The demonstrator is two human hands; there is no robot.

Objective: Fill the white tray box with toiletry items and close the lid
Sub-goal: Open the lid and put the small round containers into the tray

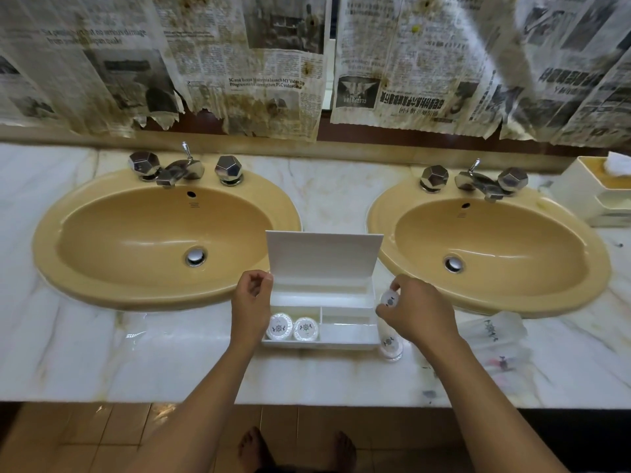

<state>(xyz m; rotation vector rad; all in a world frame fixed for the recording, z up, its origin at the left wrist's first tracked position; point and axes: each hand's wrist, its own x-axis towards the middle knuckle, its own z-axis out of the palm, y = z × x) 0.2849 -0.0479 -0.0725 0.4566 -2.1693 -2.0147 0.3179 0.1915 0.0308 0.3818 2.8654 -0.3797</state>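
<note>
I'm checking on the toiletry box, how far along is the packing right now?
Early. Done: two round soaps sit in the front left compartment of the white tray box. In hand: the right hand pinches a small bottle beside the box; the left hand is by the left wall. Left: the other compartments look empty, plastic packets wait on the counter, and the lid stands open.

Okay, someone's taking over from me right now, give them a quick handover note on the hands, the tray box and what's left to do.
Left hand: loosely curled beside the box's left edge, holding nothing visible.
Right hand: fingers pinching a small white bottle, just right of the box.
White tray box: on the counter between the sinks, lid upright.
Done: two round soaps in the front-left compartment.
Left: other compartments look empty; another bottle stands by the box; sachets lie right; close lid.
</note>
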